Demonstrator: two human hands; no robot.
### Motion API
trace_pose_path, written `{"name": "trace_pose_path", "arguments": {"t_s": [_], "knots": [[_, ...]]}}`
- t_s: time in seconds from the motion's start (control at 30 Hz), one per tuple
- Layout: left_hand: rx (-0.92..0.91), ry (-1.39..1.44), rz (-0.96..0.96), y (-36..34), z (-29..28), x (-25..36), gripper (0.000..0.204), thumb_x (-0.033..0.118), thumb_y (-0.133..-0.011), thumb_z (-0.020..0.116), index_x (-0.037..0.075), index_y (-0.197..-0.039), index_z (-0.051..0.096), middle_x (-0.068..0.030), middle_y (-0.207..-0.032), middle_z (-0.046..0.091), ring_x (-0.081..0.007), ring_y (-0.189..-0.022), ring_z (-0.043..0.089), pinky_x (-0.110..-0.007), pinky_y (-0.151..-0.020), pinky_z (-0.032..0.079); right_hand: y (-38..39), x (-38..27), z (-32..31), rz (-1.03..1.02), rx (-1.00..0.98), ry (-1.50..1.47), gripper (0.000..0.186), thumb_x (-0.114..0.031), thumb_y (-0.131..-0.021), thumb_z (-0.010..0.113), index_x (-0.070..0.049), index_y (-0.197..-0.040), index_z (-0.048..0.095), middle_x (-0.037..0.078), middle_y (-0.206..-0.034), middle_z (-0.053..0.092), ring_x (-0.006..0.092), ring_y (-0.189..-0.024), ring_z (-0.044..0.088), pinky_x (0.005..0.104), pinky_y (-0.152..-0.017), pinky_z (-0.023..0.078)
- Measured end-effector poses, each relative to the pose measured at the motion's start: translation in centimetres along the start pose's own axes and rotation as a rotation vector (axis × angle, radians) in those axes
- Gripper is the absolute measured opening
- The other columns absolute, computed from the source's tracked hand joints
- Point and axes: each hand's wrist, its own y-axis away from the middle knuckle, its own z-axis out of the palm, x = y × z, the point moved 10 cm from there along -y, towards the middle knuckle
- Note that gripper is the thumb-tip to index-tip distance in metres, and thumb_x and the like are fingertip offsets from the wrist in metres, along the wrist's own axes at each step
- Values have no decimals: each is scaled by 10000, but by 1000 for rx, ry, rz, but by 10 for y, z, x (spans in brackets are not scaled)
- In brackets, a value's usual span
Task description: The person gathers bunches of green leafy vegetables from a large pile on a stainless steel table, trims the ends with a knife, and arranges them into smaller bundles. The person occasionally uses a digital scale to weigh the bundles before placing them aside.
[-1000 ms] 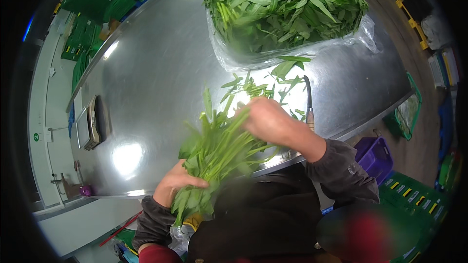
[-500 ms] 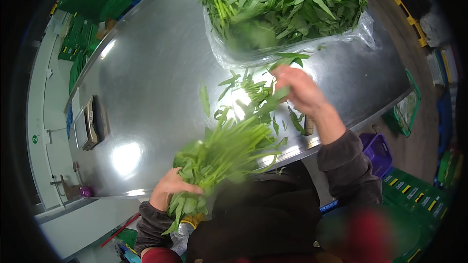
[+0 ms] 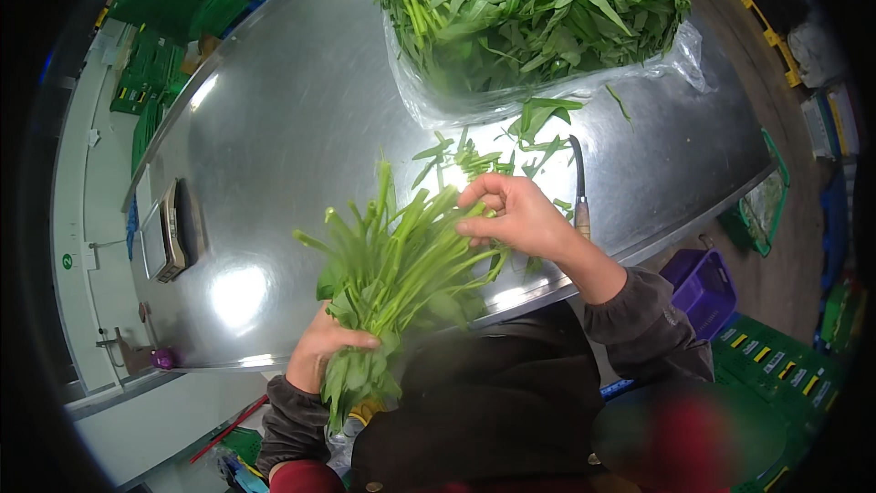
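**Bunch of greens [image 3: 406, 278] gripped low, its stem ends left free**

The left hand [image 3: 324, 342] wraps the bunch near its leafy end, thumb laid across the front and fingers closed around the leaves. Held there, the cut stem ends fan up and away from the body — likely so that they lie bare to the other hand. The bunch is just in front of the apron [image 3: 497, 383], at the near edge of the steel table [image 3: 283, 119], where the arms can stay bent and close.

The right hand [image 3: 516, 215] is at the fan's right side, thumb and forefinger narrow around the stem tips. Whether they pinch a stem firmly, I cannot tell.

Beyond that hand lie loose trimmings [image 3: 474, 162], within short reach. A curved knife [image 3: 579, 173] rests beside them, its wooden handle toward the person and its blade pointing away — a placing that seems to suit the right hand. Farther back, a large heap of greens [image 3: 538, 14] sits on a clear plastic sheet [image 3: 443, 114], which probably keeps it together and off the metal.
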Motion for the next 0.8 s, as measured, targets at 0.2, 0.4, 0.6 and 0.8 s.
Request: {"name": "trace_pose_path", "arguments": {"t_s": [0.2,0.4,0.6,0.8], "knots": [[-87,65,-69,3,12,-7,919,-26,-545,789,11,-1375,396,-87,-1318,499,-236,-1235,452,-372,-1027,358,6,-9,-10,5,-69,86,351,-50,-783,726,-12,-1066,523,62,-746,668,92,-669,630,225,-621,477],[-131,-15,-52,-1,4,-18,946,10,-525,834,15,-1369,405,-89,-1301,512,-233,-1218,467,-372,-1020,369,15,-14,-33,-63,-17,-166,240,-14,-783,706,-40,-977,568,25,-753,671,88,-719,626,209,-688,468],[-131,-17,-106,-2,12,-12,939,-3,-531,823,23,-1372,406,-80,-1283,525,-229,-1202,479,-365,-1008,381,58,-44,-125,-542,780,-165,115,-31,-799,697,-15,-878,615,58,-808,665,119,-755,635,229,-692,488],[-134,-25,-69,-4,14,-20,926,-39,-534,797,28,-1372,409,-74,-1285,527,-234,-1206,480,-368,-1007,381,24,-14,-61,-49,87,448,426,-327,-829,706,-20,-1118,650,138,-993,683,210,-877,653,308,-815,498]]}}
